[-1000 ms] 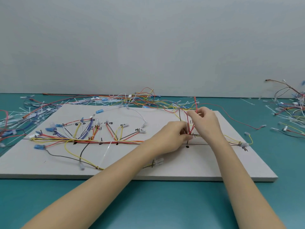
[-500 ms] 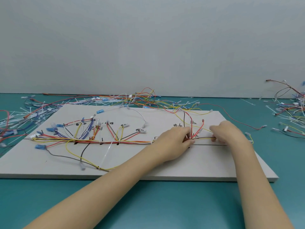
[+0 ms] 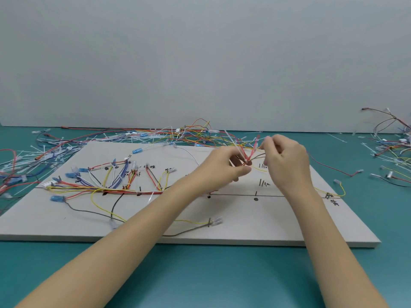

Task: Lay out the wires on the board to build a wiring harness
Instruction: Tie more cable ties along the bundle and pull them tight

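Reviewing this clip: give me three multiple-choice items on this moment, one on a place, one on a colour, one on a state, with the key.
1. Where does the loose wire pile lie?
A. On the table beyond the board's far edge
B. On the board's near edge
C. Under the left forearm

2. What colour is the table?
A. Teal
B. Brown
C. White

3. What are the two hands doing?
A. Both lie flat on the board
B. Both pinch the red wires, raised above the board
C. Only one touches wires

Key: 1 A, the tangle sits behind the board. 2 A, teal shows all round the board. 3 B, the left hand and right hand meet at the red wires.
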Demonstrator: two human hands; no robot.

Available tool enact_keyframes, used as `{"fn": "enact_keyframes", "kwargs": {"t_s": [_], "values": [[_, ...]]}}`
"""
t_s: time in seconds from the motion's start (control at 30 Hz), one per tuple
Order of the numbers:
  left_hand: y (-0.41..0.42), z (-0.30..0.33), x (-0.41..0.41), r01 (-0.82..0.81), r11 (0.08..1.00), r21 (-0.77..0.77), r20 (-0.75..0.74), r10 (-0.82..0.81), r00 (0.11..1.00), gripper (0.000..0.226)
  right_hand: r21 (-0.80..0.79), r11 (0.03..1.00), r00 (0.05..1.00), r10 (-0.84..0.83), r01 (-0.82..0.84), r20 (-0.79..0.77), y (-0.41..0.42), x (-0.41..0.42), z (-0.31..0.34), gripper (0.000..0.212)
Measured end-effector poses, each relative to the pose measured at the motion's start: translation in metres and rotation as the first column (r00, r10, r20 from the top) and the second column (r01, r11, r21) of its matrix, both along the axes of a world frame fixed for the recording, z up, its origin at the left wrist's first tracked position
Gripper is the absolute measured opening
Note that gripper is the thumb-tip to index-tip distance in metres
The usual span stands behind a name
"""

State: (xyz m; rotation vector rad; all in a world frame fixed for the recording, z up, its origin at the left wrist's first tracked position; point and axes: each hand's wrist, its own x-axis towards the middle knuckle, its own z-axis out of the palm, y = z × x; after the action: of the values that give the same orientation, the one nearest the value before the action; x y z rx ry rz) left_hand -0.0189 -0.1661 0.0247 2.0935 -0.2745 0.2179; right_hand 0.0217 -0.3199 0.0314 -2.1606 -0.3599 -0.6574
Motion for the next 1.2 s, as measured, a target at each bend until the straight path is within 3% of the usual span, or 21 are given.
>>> {"fn": "enact_keyframes", "kwargs": {"t_s": [0.17,0.3,0.33,0.4,0.47,0.53,0.6,0.77,0.87,1.07,1.2], "values": [[0.028,0.014,-0.008,0.087,0.990,-0.109,-0.088,-0.097,0.991,0.010,-0.025,0.983,0.972,0.175,-0.181,-0.155,0.016,-0.011,-0.005,0.034],[0.058,0.015,-0.016,0.028,0.901,-0.433,-0.207,-0.129,0.970,0.020,-0.096,0.970,0.960,0.203,-0.224,-0.192,0.012,-0.007,-0.007,0.036],[0.065,0.012,-0.018,-0.007,0.891,-0.455,-0.215,-0.101,0.971,0.021,-0.097,0.959,0.945,0.240,-0.266,-0.222,0.010,-0.006,-0.007,0.039],[0.079,0.006,-0.023,-0.070,0.947,-0.313,-0.159,0.021,0.987,0.020,-0.076,0.925,0.893,0.335,-0.372,-0.299,0.010,-0.006,-0.008,0.048],[0.089,-0.001,-0.031,-0.084,0.996,-0.020,-0.100,0.082,0.992,0.025,-0.089,0.895,0.841,0.370,-0.437,-0.395,0.012,-0.007,-0.010,0.057],[0.095,-0.010,-0.041,-0.088,0.947,0.310,-0.122,0.131,0.984,0.039,-0.200,0.862,0.812,0.328,-0.467,-0.483,0.014,-0.009,-0.014,0.070],[0.098,-0.018,-0.050,-0.065,0.838,0.542,-0.119,0.152,0.981,0.045,-0.300,0.819,0.805,0.290,-0.489,-0.518,0.017,-0.010,-0.016,0.065],[0.098,-0.028,-0.053,-0.080,0.873,0.481,0.001,0.091,0.996,0.007,-0.255,0.822,0.764,0.295,-0.510,-0.574,0.023,-0.014,-0.020,0.033],[0.094,-0.033,-0.053,-0.083,0.811,0.578,0.044,0.071,0.997,0.007,-0.176,0.830,0.723,0.333,-0.530,-0.606,0.027,-0.017,-0.021,0.015],[0.087,-0.042,-0.051,-0.122,0.676,0.726,0.106,0.065,0.992,0.009,-0.083,0.833,0.689,0.392,-0.547,-0.610,0.030,-0.021,-0.018,0.010],[0.091,-0.041,-0.054,-0.135,0.817,0.560,0.065,0.119,0.991,0.014,0.036,0.827,0.714,0.505,-0.560,-0.484,0.029,-0.024,-0.010,0.014]]}}
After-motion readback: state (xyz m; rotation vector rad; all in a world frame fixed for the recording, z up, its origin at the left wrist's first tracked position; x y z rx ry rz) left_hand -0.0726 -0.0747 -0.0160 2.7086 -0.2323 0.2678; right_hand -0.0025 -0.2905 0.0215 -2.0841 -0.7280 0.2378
